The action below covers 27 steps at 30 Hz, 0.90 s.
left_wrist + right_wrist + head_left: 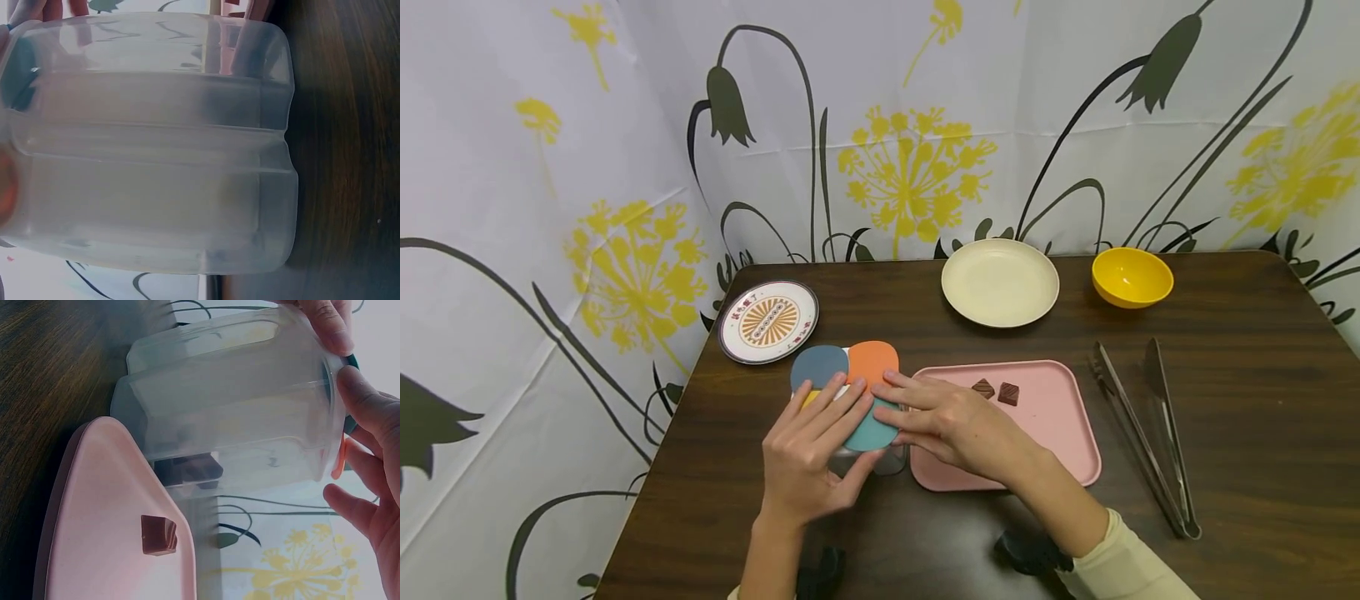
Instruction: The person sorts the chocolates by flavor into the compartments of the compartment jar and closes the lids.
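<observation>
A clear plastic container point(237, 406) stands upright on the table at the left edge of the pink tray point(1060, 450). Its four-lobed lid point(874, 362) is blue, orange, yellow and teal. My left hand point(808, 458) lies over the lid's near left part, fingers extended across it and thumb at the near rim. From the right, my right hand point(958, 417) rests its fingertips on the teal and orange lobes. In the right wrist view, fingertips of both hands are at the lid's rim. Two brown chocolates point(1008, 393) sit on the tray. A dark brown shape shows through the container wall.
Metal tongs point(1172, 467) lie right of the tray. Along the back stand a cream plate point(1000, 283) and a yellow bowl point(1132, 279). A patterned plate point(769, 322) is at the back left edge. A flowered curtain point(910, 167) hangs behind the table.
</observation>
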### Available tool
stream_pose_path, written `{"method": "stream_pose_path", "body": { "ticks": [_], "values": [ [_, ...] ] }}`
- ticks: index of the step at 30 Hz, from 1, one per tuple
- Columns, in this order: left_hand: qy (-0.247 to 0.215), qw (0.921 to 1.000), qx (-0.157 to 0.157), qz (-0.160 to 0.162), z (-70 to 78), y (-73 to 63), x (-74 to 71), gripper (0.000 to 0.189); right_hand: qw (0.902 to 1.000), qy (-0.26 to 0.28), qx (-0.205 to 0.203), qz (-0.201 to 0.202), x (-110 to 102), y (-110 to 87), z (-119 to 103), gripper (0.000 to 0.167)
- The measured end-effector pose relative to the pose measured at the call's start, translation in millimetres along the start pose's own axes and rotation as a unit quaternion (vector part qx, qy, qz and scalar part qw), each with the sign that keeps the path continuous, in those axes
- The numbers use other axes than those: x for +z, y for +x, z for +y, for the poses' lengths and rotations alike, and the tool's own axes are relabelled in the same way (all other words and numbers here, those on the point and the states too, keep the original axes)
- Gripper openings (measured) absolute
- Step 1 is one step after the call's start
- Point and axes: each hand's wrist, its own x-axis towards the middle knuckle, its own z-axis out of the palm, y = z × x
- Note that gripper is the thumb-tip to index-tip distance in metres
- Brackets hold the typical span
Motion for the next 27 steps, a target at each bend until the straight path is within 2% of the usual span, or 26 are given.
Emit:
{"method": "stream_pose_path", "body": {
  "ticks": [11, 17, 27],
  "values": [
    [0.020, 0.9994, 0.015, 0.024, 0.9, 0.9, 3.4, 0.052, 0.9996, 0.023, 0.014, -0.004, -0.9, 0.2, 2.8, 0.045],
    [0.027, 0.9990, 0.004, 0.036, 1.4, 1.2, 4.8, 0.050, 0.9998, 0.013, 0.012, 0.003, -2.1, 2.2, 2.8, 0.042],
    [0.024, 0.9991, -0.026, 0.022, 3.7, 2.1, 4.2, 0.051, 0.9993, 0.018, 0.027, 0.020, -1.7, 1.8, 0.5, 0.040]
  ]
}}
